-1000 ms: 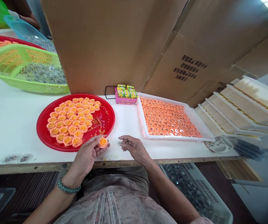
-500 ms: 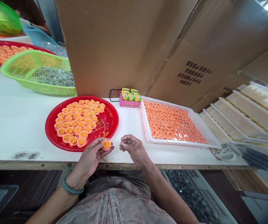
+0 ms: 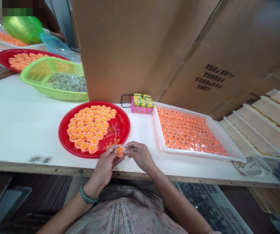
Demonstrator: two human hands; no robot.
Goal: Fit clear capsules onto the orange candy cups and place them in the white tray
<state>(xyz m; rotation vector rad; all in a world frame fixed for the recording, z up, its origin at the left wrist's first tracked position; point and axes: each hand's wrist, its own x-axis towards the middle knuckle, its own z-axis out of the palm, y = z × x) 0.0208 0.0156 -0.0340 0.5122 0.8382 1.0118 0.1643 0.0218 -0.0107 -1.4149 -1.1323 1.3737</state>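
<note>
My left hand (image 3: pixel 108 162) pinches a small orange cup-shaped piece (image 3: pixel 121 150) with a wide rim, just over the near edge of the red round tray (image 3: pixel 65 143). Against that piece, my right hand (image 3: pixel 138 155) has its thumb and fingers pressed together; whether they hold something tiny, I cannot make out. On the tray lie many similar orange cups (image 3: pixel 90 129) with yellow bits inside, and loose yellow bits (image 3: pixel 113 140) are scattered near its right side. To the right, a white tray (image 3: pixel 164 148) carries rows of orange pieces under shiny clear tops.
A green basket (image 3: pixel 64 96) of clear pieces stands at the back left, near another red tray (image 3: pixel 2 58). A pink basket (image 3: pixel 142 110) of yellow packets sits before the cardboard wall (image 3: pixel 140 48). Stacked trays (image 3: pixel 259 123) lean at right. A person's arm shows back left.
My right hand has moved left and now touches the orange cup held in my left hand. The view has turned slightly left, so the table appears shifted right.
</note>
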